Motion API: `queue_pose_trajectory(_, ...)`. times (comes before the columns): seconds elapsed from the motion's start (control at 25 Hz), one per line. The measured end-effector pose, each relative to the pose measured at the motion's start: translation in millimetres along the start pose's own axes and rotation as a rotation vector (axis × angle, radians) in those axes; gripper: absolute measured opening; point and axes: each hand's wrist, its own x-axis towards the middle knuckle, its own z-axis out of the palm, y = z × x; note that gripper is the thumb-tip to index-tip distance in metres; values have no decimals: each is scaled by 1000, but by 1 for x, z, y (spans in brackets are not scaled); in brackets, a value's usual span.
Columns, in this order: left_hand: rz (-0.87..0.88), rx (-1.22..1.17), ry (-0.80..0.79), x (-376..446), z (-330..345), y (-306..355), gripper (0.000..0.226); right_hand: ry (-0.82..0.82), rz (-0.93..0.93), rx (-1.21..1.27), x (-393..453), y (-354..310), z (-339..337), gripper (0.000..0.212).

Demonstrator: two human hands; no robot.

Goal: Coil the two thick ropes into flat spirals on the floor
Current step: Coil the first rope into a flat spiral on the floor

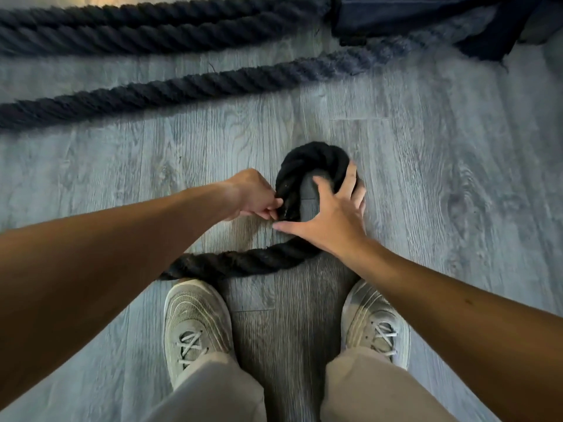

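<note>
Just past both shoes (198, 324): left hand (254, 194) pinching rope end (288, 205), right hand (335, 217) spread flat on 1st loop (313, 156). Barely started; next probably wrapping slack tight around.

It looks like an indoor training room or a home gym: grey wood-look plank floor (426, 178), thick dark battle ropes (152, 92) lying across it, and the person's sport shoes (195, 324).
</note>
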Motion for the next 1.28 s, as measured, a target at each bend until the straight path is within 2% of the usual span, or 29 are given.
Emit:
queue_pose_trajectory(0.16,0,-15,-38,2,-5,0,17,47,-36,-44,1,3,4,106)
queue_pose_trajectory(0.32,2,46,-50,0,-1,1,19,25,0,-49,-1,-3,7,99)
queue_pose_trajectory(0.44,40,171,-129,-2,2,8,37,-7,-17,55,-1,-2,2,78)
queue_pose_trajectory(0.48,80,267,-83,-1,1,12,46,-7,-52,107,-1,3,0,71)
queue_pose_trajectory(0.6,266,511,339,16,-20,29,63,-70,-223,254,2,19,-9,53)
queue_pose_trajectory(0.64,338,546,378,22,-29,34,66,-127,-298,263,6,22,-14,50)
queue_pose_trajectory(0.72,449,701,265,33,-38,41,74,-279,-415,227,20,21,-22,55)
queue_pose_trajectory(0.8,490,786,178,37,-34,35,64,-403,-470,156,42,9,-35,60)
queue_pose_trajectory(0.92,433,741,390,43,-36,17,44,-465,-560,67,75,-5,-54,54)
queue_pose_trajectory(1.04,304,883,582,31,-52,-2,51,-312,-440,141,89,-3,-72,56)
queue_pose_trajectory(1.16,299,1124,606,12,-44,-23,67,-114,-374,100,83,0,-79,54)
queue_pose_trajectory(1.2,296,1110,587,7,-39,-29,67,-59,-310,115,76,0,-75,58)
queue_pose_trajectory(1.28,284,1008,571,3,-34,-36,65,-27,3,264,53,-7,-57,80)
